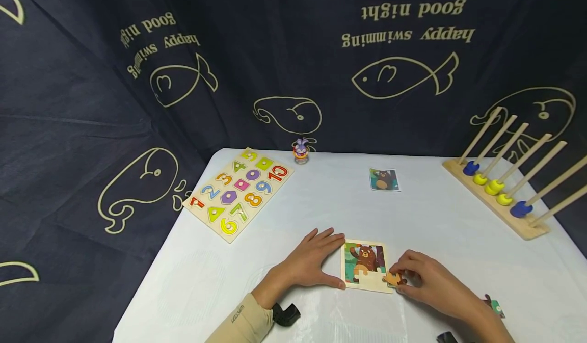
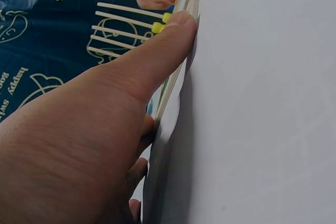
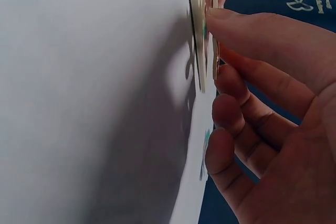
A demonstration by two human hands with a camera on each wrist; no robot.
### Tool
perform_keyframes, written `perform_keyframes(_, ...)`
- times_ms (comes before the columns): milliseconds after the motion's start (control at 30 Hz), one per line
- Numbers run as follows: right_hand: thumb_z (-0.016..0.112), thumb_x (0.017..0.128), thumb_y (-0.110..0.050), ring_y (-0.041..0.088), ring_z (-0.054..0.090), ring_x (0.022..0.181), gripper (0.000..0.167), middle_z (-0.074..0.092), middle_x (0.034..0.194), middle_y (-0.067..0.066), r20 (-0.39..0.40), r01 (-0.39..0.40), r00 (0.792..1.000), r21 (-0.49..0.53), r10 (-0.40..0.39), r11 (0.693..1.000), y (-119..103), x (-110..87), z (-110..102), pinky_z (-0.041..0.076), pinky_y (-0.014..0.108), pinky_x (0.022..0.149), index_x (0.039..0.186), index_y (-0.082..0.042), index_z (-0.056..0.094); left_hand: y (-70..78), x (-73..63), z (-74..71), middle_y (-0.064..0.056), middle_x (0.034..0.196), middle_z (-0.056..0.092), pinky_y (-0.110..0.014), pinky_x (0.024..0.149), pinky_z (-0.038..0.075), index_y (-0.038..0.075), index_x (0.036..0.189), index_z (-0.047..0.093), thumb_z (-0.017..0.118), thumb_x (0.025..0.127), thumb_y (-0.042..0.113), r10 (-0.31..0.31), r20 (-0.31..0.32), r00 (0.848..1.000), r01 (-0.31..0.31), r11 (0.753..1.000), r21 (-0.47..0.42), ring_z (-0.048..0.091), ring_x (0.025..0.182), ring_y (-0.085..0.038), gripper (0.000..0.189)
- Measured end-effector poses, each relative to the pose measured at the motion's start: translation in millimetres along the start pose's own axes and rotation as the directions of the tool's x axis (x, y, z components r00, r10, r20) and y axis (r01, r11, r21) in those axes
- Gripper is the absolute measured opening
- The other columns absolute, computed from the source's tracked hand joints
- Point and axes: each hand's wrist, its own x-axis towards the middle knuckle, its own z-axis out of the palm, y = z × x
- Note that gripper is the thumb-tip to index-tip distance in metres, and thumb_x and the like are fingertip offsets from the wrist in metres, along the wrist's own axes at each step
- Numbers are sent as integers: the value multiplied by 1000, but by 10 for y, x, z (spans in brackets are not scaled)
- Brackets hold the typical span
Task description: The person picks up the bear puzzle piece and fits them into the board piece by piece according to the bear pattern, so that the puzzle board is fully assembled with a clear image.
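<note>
Around the left edge of a small wooden bear puzzle board, my left hand rests with fingers and thumb stretched out, touching its upper and lower left corners. The board's upper part holds a bear picture; bare wood shows at the lower right. My right hand pinches a brown-and-orange puzzle piece over the board's lower right edge. In the right wrist view the piece stands slightly off the board, between thumb and fingers. Another puzzle piece lies beside the right forearm, partly hidden.
A bear picture card lies behind the board. To the left is a number-and-shape board; a small purple figurine stands at the back. On the right, a wooden peg rack carries blue and yellow beads. Dark printed cloth hangs behind.
</note>
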Motion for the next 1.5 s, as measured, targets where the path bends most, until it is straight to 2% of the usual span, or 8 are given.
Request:
perform_keyframes(300, 80, 79, -25, 4, 49, 78, 27, 54, 95, -16, 2, 55, 998, 13, -55, 998, -79, 119, 63, 44, 23, 64, 105, -25, 71, -17, -22, -13, 9, 154, 29, -47, 115, 12, 19, 152, 30, 57, 71, 80, -4, -4, 1000, 4, 1000, 4, 16, 144, -17, 105)
perform_keyframes(633, 77, 82, -32, 4, 47, 76, 25, 52, 93, -14, -11, 117, 993, 29, -117, 993, -146, 190, 110, 41, 23, 62, 105, -25, 70, -16, 19, 11, 10, 154, 27, -47, 115, 12, 20, 153, 30, 55, 72, 81, 12, -9, 1000, -12, 1000, 14, 15, 144, -16, 104)
perform_keyframes(833, 78, 82, -25, 4, 48, 79, 26, 52, 93, -17, 15, 103, 995, 9, -103, 995, -202, 242, 203, 42, 24, 67, 106, -28, 70, -4, -11, 39, 10, 153, 29, -48, 115, 13, 20, 152, 31, 55, 72, 81, 7, -2, 1000, -7, 1000, -4, 15, 144, -16, 104)
perform_keyframes(1033, 79, 81, -24, 4, 46, 73, 29, 50, 89, -16, 12, 109, 994, -10, -109, 994, -246, 291, 264, 39, 22, 64, 108, -28, 71, 9, -22, 57, 11, 154, 29, -47, 115, 12, 20, 152, 30, 54, 71, 82, 0, 3, 1000, 0, 1000, -7, 15, 144, -16, 105)
perform_keyframes(1300, 78, 81, -29, 4, 51, 87, 26, 54, 101, -17, 2, 92, 996, -55, -92, 994, -274, 343, 266, 49, 33, 77, 105, -29, 69, -3, -7, 15, 11, 154, 28, -46, 115, 12, 20, 153, 29, 53, 71, 82, 2, 4, 1000, -3, 1000, 12, 15, 144, -16, 105)
perform_keyframes(1500, 78, 81, -29, 4, 51, 86, 25, 53, 98, -17, 8, 109, 994, -32, -109, 993, -278, 346, 257, 49, 34, 75, 104, -28, 68, -2, -4, -1, 10, 154, 29, -46, 115, 12, 20, 152, 30, 53, 72, 82, 2, 11, 1000, -2, 1000, 7, 16, 144, -16, 105)
